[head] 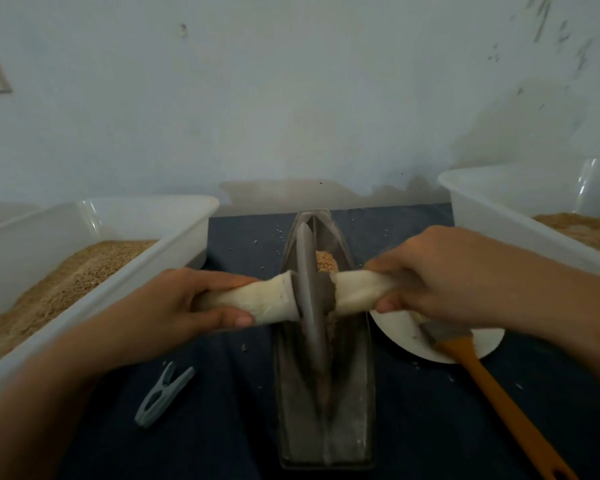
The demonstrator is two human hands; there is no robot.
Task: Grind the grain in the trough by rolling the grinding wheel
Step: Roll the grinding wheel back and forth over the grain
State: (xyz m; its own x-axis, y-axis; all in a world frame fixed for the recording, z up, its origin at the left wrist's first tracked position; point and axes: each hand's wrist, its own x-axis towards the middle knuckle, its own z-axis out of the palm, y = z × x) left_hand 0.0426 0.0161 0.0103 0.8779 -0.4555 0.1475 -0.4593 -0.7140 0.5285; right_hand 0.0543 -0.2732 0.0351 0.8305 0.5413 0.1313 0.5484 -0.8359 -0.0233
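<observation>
A long metal boat-shaped trough [357, 403] lies on the dark blue cloth, pointing away from me. The grey grinding wheel [309, 289] stands on edge in its groove, near the far half. Its axle is wrapped in white cloth on both sides. My left hand [187, 303] grips the left cloth-wrapped handle [257, 299]. My right hand [426, 275] grips the right cloth-wrapped handle [357, 289]. A small heap of tan grain [326, 263] sits in the trough just beyond the wheel, and some ground bits lie beside the wheel's near edge.
A white tub [153, 233] of grain stands at the left, another white tub [492, 209] at the right. A white plate [395, 327] with an orange-handled brush [489, 386] lies right of the trough. A grey clothes peg [163, 393] lies at the lower left. The wall is close behind.
</observation>
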